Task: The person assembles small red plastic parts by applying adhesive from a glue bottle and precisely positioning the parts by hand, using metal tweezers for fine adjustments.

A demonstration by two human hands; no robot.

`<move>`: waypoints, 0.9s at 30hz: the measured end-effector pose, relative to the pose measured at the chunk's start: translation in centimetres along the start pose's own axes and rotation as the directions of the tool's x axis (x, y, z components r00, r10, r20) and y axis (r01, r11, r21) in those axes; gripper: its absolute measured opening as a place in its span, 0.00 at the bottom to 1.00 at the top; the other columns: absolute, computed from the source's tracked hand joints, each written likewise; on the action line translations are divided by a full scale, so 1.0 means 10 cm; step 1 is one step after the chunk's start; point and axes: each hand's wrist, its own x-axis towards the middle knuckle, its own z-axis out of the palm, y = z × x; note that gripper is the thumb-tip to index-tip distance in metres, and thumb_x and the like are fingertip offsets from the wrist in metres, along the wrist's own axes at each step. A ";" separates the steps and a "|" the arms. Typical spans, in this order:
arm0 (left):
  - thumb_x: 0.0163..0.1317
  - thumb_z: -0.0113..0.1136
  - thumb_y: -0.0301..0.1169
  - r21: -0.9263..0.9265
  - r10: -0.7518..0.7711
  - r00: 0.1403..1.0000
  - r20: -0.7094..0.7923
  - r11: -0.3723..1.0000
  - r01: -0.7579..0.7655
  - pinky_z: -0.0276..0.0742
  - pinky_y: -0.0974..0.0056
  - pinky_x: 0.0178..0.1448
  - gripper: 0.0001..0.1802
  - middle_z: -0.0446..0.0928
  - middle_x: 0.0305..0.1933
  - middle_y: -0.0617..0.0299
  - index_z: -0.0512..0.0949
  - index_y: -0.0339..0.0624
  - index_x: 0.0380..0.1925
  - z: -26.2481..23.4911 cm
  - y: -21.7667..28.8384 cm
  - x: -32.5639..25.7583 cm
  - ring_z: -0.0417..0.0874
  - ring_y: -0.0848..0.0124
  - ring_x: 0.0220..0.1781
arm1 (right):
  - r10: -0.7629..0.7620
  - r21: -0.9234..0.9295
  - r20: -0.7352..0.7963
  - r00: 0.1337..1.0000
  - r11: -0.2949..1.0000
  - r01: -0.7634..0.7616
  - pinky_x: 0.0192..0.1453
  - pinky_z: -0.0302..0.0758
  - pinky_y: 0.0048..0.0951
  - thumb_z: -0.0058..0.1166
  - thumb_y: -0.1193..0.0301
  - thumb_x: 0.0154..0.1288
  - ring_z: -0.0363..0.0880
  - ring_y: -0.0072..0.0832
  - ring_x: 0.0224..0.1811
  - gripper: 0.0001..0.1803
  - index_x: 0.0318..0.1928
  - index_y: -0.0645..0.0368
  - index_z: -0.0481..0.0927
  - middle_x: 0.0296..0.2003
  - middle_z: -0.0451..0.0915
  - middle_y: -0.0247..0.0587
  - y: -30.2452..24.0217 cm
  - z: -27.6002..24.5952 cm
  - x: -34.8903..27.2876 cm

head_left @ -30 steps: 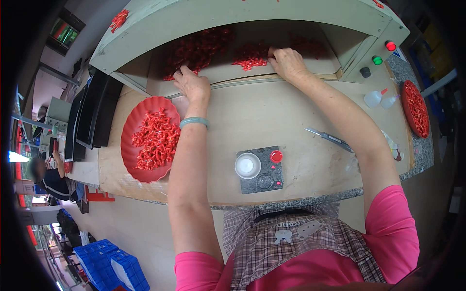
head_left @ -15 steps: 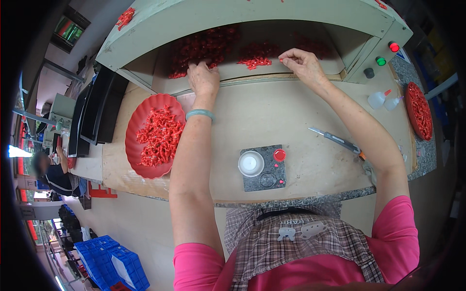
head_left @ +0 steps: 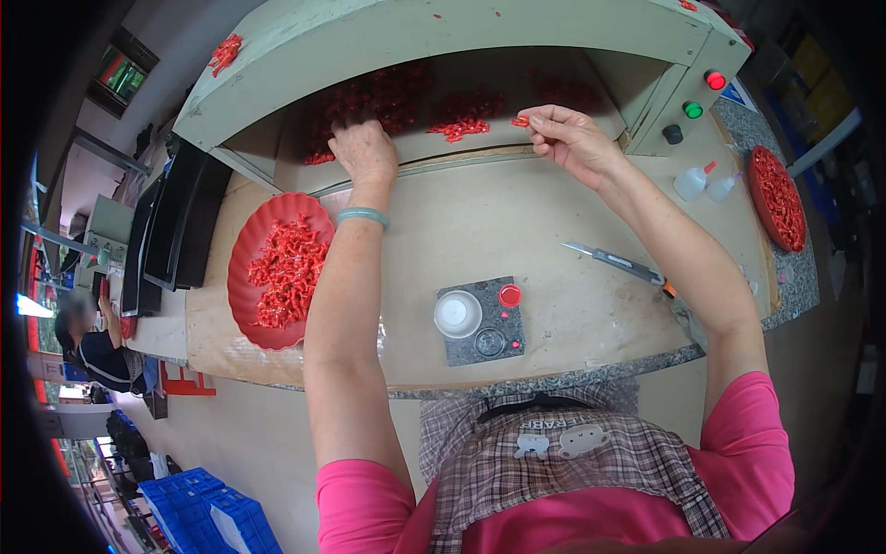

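One small red piece (head_left: 520, 121) sits pinched between thumb and fingertips of our right hand (head_left: 574, 143), at the mouth of the pale green cabinet (head_left: 443, 37), near a small red pile (head_left: 459, 128). Our left hand (head_left: 366, 154) reaches to the larger red heap (head_left: 394, 94) inside, too shadowed for us to tell its grip. Nearer us on the worktop (head_left: 415, 240) rest a utility knife (head_left: 616, 261) and a scalloped red bowl (head_left: 241, 277) of similar pieces (head_left: 288, 268).
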 end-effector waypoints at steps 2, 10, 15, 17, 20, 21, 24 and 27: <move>0.51 0.61 0.26 -0.140 -0.018 0.995 -0.102 0.990 0.004 0.75 0.52 0.50 0.07 0.79 0.40 0.48 0.83 0.38 0.31 -0.04 0.00 0.02 0.78 0.52 0.48 | 0.012 0.049 0.027 1.000 0.999 -0.013 0.36 0.73 0.17 0.54 0.71 0.69 0.71 0.14 0.32 0.11 0.48 0.63 0.79 0.34 0.77 0.29 -0.01 0.00 -0.01; 0.54 0.60 0.23 -0.514 -0.170 0.985 -0.023 0.847 0.134 0.79 0.56 0.45 0.14 0.76 0.43 0.43 0.82 0.31 0.41 0.04 -0.03 -0.03 0.83 0.55 0.40 | -0.092 -0.385 -0.137 0.986 0.922 0.033 0.39 0.77 0.24 0.55 0.72 0.66 0.77 0.22 0.33 0.12 0.48 0.64 0.81 0.34 0.82 0.37 0.15 -0.06 0.69; 0.61 0.58 0.22 -0.905 -0.230 0.899 0.374 0.123 0.408 0.79 0.70 0.43 0.14 0.78 0.40 0.51 0.80 0.29 0.47 -0.34 0.13 -0.32 0.85 0.71 0.36 | -0.166 -0.976 0.024 0.986 0.207 0.059 0.50 0.78 0.37 0.52 0.76 0.62 0.81 0.40 0.46 0.12 0.45 0.60 0.82 0.41 0.83 0.49 0.26 -0.01 0.93; 0.61 0.57 0.21 -0.874 -0.203 0.855 0.478 -0.017 0.485 0.79 0.71 0.44 0.14 0.79 0.42 0.51 0.79 0.29 0.48 -0.54 0.19 -0.42 0.84 0.71 0.37 | -0.123 -0.995 0.036 0.992 0.092 0.048 0.53 0.77 0.40 0.50 0.77 0.60 0.80 0.45 0.50 0.12 0.44 0.59 0.82 0.42 0.82 0.51 0.26 0.01 0.94; 0.63 0.53 0.19 -0.795 -0.139 0.801 0.582 -0.308 0.523 0.79 0.71 0.46 0.15 0.80 0.44 0.52 0.76 0.26 0.50 -0.81 0.23 -0.54 0.83 0.71 0.38 | -0.151 -0.997 0.066 0.986 -0.046 0.059 0.53 0.77 0.41 0.47 0.79 0.60 0.80 0.46 0.49 0.12 0.41 0.59 0.82 0.42 0.83 0.49 0.29 0.03 0.94; 0.64 0.51 0.19 -0.759 -0.066 0.804 0.591 -0.383 0.527 0.79 0.70 0.47 0.16 0.80 0.44 0.51 0.75 0.25 0.51 -0.89 0.23 -0.59 0.83 0.71 0.39 | -0.180 -0.996 0.078 0.981 0.038 0.086 0.53 0.76 0.41 0.48 0.78 0.60 0.80 0.47 0.49 0.12 0.42 0.60 0.82 0.43 0.82 0.50 0.31 -0.01 0.95; 0.65 0.50 0.20 -0.698 0.054 0.810 0.585 -0.474 0.536 0.79 0.69 0.48 0.16 0.80 0.44 0.50 0.74 0.24 0.51 -1.12 0.25 -0.74 0.82 0.71 0.40 | -0.318 -0.966 0.112 0.941 0.188 0.178 0.44 0.78 0.35 0.50 0.77 0.63 0.82 0.39 0.40 0.10 0.42 0.61 0.82 0.37 0.83 0.49 0.31 -0.18 0.92; 0.66 0.50 0.21 -0.667 0.137 0.811 0.568 -0.501 0.552 0.78 0.70 0.48 0.16 0.80 0.45 0.50 0.74 0.24 0.51 -1.31 0.28 -0.92 0.81 0.71 0.41 | -0.142 -0.593 -0.170 0.975 0.805 0.014 0.30 0.70 0.18 0.52 0.73 0.69 0.67 0.13 0.28 0.08 0.43 0.59 0.83 0.29 0.76 0.28 0.23 -0.29 0.82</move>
